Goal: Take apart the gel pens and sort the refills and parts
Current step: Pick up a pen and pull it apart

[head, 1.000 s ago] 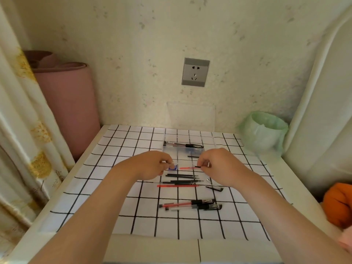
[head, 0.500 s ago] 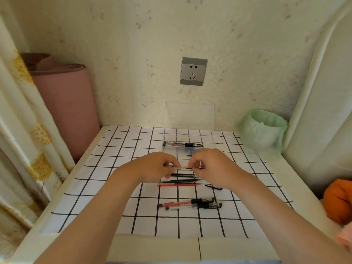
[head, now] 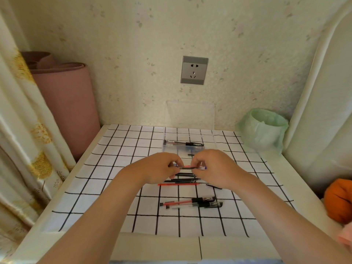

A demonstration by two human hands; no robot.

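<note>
My left hand (head: pixel 158 168) and my right hand (head: pixel 215 167) hover close together over the middle of the checked cloth, each pinching one end of a thin dark refill (head: pixel 189 168). Right behind it a bit of red shows between the fingers. Below the hands lie several black refills (head: pixel 182 178) and one red refill (head: pixel 178 184) in a row. Two whole gel pens (head: pixel 192 203) lie side by side nearer to me. A clear plastic box (head: pixel 167 149) behind the hands holds a black gel pen (head: pixel 183 143).
A small black pen part (head: pixel 213 186) lies right of the refills. A green-lined bin (head: pixel 263 128) stands at the back right, a pink roll (head: pixel 64 103) at the back left, a curtain (head: pixel 22 130) on the left. An orange thing (head: pixel 338 199) sits at the right edge.
Both hands have drawn closer together and lifted slightly. The red refill held between them a second ago is now mostly hidden; a dark refill spans the fingertips.
</note>
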